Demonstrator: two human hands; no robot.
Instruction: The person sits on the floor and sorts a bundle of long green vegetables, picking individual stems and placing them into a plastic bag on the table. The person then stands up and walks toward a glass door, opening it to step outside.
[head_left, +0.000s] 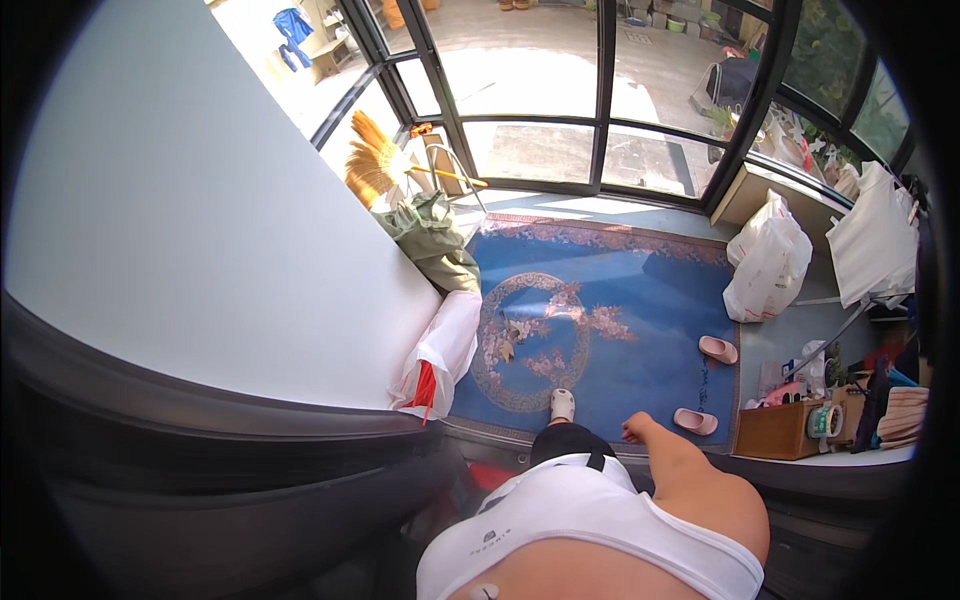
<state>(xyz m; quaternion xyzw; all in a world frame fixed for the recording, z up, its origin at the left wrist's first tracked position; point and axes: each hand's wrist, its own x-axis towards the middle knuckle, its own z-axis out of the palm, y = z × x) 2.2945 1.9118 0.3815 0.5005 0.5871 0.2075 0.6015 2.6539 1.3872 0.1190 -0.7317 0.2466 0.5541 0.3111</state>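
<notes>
My right hand [635, 428] hangs low in front of my body, its fingers loosely curled with nothing seen in them. No part of my left hand shows. Beyond my dark shorts, one foot in a pale clog [563, 404] rests at the near edge of a blue floral rug [650, 290]. Closest to my right hand is a pink slipper [696, 421] on the rug. Its mate, another pink slipper [718, 350], lies a little farther off.
A white wall or door panel [230, 220] fills the left. Along it stand a straw broom [372, 160], a green cloth bag [435, 240] and a white bag [445, 345]. At right are a stuffed plastic bag [770, 258] and a wooden box [780, 430]. Black-framed glass doors [602, 120] stand ahead.
</notes>
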